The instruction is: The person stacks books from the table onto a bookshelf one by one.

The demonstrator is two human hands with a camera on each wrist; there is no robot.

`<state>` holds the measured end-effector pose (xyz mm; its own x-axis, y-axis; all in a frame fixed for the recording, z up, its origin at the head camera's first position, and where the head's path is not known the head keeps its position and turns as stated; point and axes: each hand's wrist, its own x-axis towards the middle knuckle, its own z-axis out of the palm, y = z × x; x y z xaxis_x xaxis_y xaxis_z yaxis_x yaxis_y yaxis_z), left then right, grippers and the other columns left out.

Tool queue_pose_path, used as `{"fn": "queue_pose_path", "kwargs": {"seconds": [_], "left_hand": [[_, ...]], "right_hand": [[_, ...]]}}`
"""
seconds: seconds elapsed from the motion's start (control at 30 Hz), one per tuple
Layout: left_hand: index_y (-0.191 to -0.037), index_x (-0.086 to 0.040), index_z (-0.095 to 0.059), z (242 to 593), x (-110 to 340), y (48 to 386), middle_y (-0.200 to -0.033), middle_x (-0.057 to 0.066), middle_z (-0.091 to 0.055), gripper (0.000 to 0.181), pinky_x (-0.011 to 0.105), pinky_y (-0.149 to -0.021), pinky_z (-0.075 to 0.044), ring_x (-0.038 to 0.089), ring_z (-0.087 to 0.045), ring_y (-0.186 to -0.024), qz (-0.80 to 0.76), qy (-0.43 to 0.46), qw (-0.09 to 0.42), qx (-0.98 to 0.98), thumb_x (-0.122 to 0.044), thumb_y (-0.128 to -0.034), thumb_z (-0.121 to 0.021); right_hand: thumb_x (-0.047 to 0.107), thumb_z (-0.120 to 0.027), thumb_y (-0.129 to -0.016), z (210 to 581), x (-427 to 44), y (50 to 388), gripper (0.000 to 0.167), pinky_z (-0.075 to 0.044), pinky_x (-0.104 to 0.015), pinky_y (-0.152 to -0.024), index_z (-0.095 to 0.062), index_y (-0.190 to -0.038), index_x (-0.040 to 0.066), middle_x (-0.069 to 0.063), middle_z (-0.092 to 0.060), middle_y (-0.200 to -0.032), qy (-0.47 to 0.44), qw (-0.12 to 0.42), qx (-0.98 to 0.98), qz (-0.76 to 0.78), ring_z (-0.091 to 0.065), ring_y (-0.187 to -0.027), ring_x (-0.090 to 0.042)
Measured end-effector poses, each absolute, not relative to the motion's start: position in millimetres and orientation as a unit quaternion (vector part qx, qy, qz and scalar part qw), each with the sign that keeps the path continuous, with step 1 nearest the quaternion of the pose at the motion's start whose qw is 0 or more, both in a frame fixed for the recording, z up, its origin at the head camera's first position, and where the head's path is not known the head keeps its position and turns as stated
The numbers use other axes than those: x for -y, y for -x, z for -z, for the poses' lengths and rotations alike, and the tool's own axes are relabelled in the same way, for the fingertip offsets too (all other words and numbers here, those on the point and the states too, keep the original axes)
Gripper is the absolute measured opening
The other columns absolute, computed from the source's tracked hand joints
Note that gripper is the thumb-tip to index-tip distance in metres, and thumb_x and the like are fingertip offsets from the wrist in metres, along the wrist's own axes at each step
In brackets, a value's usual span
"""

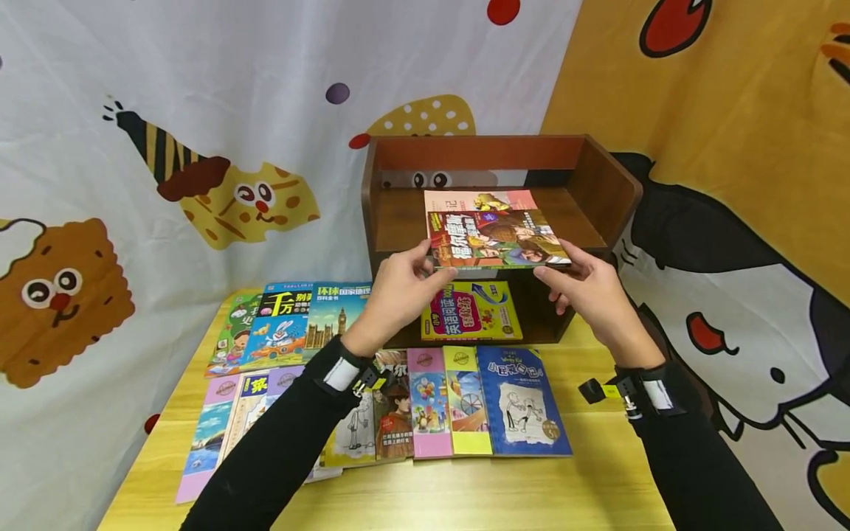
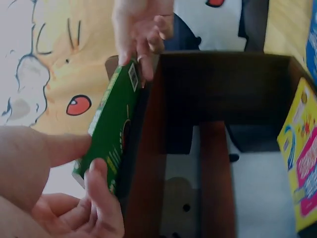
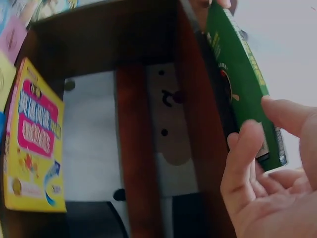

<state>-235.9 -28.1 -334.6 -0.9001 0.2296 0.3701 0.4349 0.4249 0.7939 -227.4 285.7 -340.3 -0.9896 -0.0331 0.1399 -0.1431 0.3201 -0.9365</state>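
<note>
Both hands hold a brown-covered book (image 1: 494,240) by its two short ends, at the front of the wooden shelf unit's upper board (image 1: 574,221). My left hand (image 1: 401,295) pinches the left end between thumb and fingers, and my right hand (image 1: 594,295) pinches the right end. In the left wrist view the book's green back cover (image 2: 116,119) faces down toward the lower compartment. Just behind it, a pink book (image 1: 478,200) lies on the upper board, partly covered.
The shelf's lower compartment holds a yellow book (image 1: 473,311) lying flat. On the wooden table (image 1: 398,501) before the shelf lie a blue book (image 1: 527,402), a pink-edged book (image 1: 430,402) and several others. More books, including one with a rabbit (image 1: 275,335), lie at the left.
</note>
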Motion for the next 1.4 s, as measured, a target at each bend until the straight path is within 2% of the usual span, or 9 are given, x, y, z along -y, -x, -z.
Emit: {"fn": "queue_pose_path", "kwargs": {"seconds": [0.1,0.17,0.3,0.43,0.57,0.77,0.9,1.2,1.4], "left_hand": [[-0.138,-0.004,-0.054,332.1,27.2,236.5,-0.062,-0.001,-0.053,0.063,0.031,-0.046,-0.03,0.018,-0.042,-0.046,0.435,0.197,0.161,0.864,-0.043,-0.0901,-0.067],[-0.131,-0.003,-0.06,330.9,26.3,238.4,-0.063,-0.001,-0.05,0.058,0.031,-0.052,-0.031,0.017,-0.043,-0.052,0.393,0.198,0.192,0.877,-0.043,-0.0902,-0.067],[-0.121,-0.002,-0.067,328.7,24.8,243.9,-0.07,0.0,-0.044,0.053,0.031,-0.064,-0.029,0.016,-0.038,-0.069,0.313,0.196,0.236,0.899,-0.046,-0.0898,-0.067],[-0.12,0.0,-0.068,327.2,24.6,249.8,-0.071,-0.001,-0.044,0.058,0.032,-0.068,-0.028,0.018,-0.036,-0.073,0.251,0.196,0.26,0.911,-0.05,-0.0907,-0.063],[-0.116,-0.001,-0.07,328.1,24.7,255.3,-0.07,0.0,-0.047,0.058,0.032,-0.07,-0.028,0.018,-0.037,-0.072,0.216,0.194,0.272,0.917,-0.052,-0.0918,-0.06],[-0.113,-0.004,-0.072,329.9,22.9,263.5,-0.076,0.003,-0.054,0.054,0.031,-0.069,-0.031,0.019,-0.04,-0.071,0.193,0.186,0.282,0.921,-0.051,-0.0936,-0.058],[-0.109,-0.006,-0.075,329.2,22.0,268.3,-0.078,0.004,-0.057,0.049,0.03,-0.07,-0.034,0.019,-0.044,-0.073,0.2,0.176,0.293,0.918,-0.05,-0.0924,-0.061],[-0.101,-0.008,-0.078,328.0,19.7,272.6,-0.076,0.0,-0.057,0.046,0.029,-0.066,-0.036,0.017,-0.045,-0.073,0.232,0.146,0.299,0.914,-0.05,-0.0891,-0.066],[-0.096,-0.01,-0.079,325.8,16.7,273.6,-0.073,0.0,-0.058,0.038,0.029,-0.064,-0.038,0.017,-0.047,-0.071,0.216,0.134,0.306,0.918,-0.046,-0.0909,-0.065]], "right_hand": [[0.055,-0.07,-0.082,335.5,-283.4,230.5,0.082,-0.052,-0.033,-0.059,-0.036,-0.151,0.025,-0.01,-0.058,-0.117,-0.039,0.075,0.868,-0.49,-0.055,-0.08,-0.03],[0.061,-0.068,-0.081,332.0,-281.6,232.8,0.085,-0.05,-0.033,-0.062,-0.039,-0.15,0.02,-0.008,-0.056,-0.12,-0.037,0.1,0.9,-0.422,-0.053,-0.085,-0.029],[0.065,-0.064,-0.081,324.4,-278.0,238.3,0.089,-0.04,-0.037,-0.066,-0.043,-0.146,0.008,-0.012,-0.048,-0.111,-0.04,0.147,0.936,-0.317,-0.046,-0.091,-0.026],[0.066,-0.063,-0.081,318.0,-276.1,244.9,0.089,-0.032,-0.04,-0.065,-0.046,-0.143,0.005,-0.011,-0.042,-0.103,-0.037,0.151,0.949,-0.274,-0.039,-0.091,-0.028],[0.066,-0.062,-0.082,313.6,-275.3,252.3,0.088,-0.029,-0.041,-0.069,-0.047,-0.143,0.004,-0.011,-0.042,-0.102,-0.037,0.139,0.955,-0.26,-0.037,-0.099,-0.03],[0.066,-0.06,-0.084,308.9,-273.6,259.6,0.086,-0.023,-0.051,-0.082,-0.05,-0.14,0.002,-0.014,-0.045,-0.106,-0.026,0.131,0.96,-0.244,-0.035,-0.106,-0.035],[0.065,-0.058,-0.085,306.7,-271.0,262.3,0.085,-0.024,-0.053,-0.085,-0.05,-0.139,0.0,-0.017,-0.046,-0.11,-0.02,0.13,0.961,-0.242,-0.036,-0.108,-0.036],[0.062,-0.059,-0.087,308.1,-268.0,268.1,0.08,-0.03,-0.047,-0.078,-0.052,-0.138,0.0,-0.018,-0.049,-0.108,-0.016,0.149,0.96,-0.237,-0.041,-0.1,-0.035],[0.062,-0.061,-0.086,309.5,-267.4,270.8,0.079,-0.03,-0.041,-0.07,-0.054,-0.137,0.002,-0.015,-0.05,-0.103,-0.018,0.166,0.958,-0.232,-0.043,-0.092,-0.03]]}}
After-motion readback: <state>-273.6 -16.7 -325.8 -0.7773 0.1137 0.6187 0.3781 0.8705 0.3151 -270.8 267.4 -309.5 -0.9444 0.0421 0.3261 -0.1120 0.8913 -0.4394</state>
